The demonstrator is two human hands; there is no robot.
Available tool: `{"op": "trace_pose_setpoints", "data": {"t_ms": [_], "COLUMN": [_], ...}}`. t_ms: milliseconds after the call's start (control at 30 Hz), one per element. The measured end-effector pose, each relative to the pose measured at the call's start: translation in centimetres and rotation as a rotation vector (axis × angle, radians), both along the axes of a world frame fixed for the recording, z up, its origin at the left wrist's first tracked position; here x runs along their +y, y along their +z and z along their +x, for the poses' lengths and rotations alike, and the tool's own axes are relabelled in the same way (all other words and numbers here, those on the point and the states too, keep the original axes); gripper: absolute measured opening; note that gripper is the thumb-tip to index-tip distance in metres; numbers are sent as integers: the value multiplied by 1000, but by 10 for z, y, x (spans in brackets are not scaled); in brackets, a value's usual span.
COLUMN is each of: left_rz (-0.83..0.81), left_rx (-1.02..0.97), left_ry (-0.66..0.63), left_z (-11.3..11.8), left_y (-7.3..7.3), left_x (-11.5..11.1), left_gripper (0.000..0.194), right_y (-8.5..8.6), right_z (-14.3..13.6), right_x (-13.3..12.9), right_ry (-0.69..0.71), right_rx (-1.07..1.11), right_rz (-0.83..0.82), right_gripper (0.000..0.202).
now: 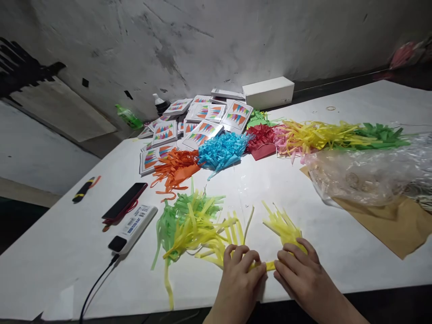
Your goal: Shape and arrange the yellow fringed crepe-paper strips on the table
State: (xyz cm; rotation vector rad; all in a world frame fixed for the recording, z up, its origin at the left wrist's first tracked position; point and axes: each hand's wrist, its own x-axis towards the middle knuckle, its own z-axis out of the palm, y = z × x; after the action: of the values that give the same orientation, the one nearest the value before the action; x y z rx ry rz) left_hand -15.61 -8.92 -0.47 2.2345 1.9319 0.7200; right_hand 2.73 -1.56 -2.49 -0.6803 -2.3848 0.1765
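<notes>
Near the front edge of the table, my left hand (pixel 240 275) and my right hand (pixel 302 272) press side by side on a yellow fringed paper strip (pixel 271 265). Its plain band shows between my fingertips, and its cut fringe fans out beyond both hands. The fingers of both hands are curled down on the paper, and the parts beneath them are hidden. Left of my left hand lies a loose heap of yellow fringe (pixel 192 231) over light green fringe (pixel 167 227).
Orange (pixel 178 168), blue (pixel 222 153), red (pixel 261 139) and yellow (pixel 317 135) fringe bundles lie in a row behind. Picture packets (pixel 204 132) pile up near a white box (pixel 270 92). A phone (pixel 124 200) and cabled power bank (pixel 135 227) sit left; clear plastic (pixel 357 173) lies right.
</notes>
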Motion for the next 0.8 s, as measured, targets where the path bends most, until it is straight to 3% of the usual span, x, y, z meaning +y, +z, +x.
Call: {"op": "trace_pose_setpoints", "data": {"t_ms": [300,467,633,800], "left_rz": [32,24,-44,-109], "left_rx": [-115,-174,-151,-35], "left_ry": [-45,11,125,230], "left_z": [-3,-1,13,18], "left_y": [-3,-6,-3,0], "left_x": [8,2,0,5], "left_gripper": [11,14,20,15], "right_y": [-8,-6,-10,-9], "right_z": [-18,-5,13,6], "right_x": [-2,5,7,1], "right_ry": [61,48,-41,-196], "right_rx": [-98,-90,-12,32], "right_rz": [59,27,-2,-62], "right_gripper": [24,26,29,23]}}
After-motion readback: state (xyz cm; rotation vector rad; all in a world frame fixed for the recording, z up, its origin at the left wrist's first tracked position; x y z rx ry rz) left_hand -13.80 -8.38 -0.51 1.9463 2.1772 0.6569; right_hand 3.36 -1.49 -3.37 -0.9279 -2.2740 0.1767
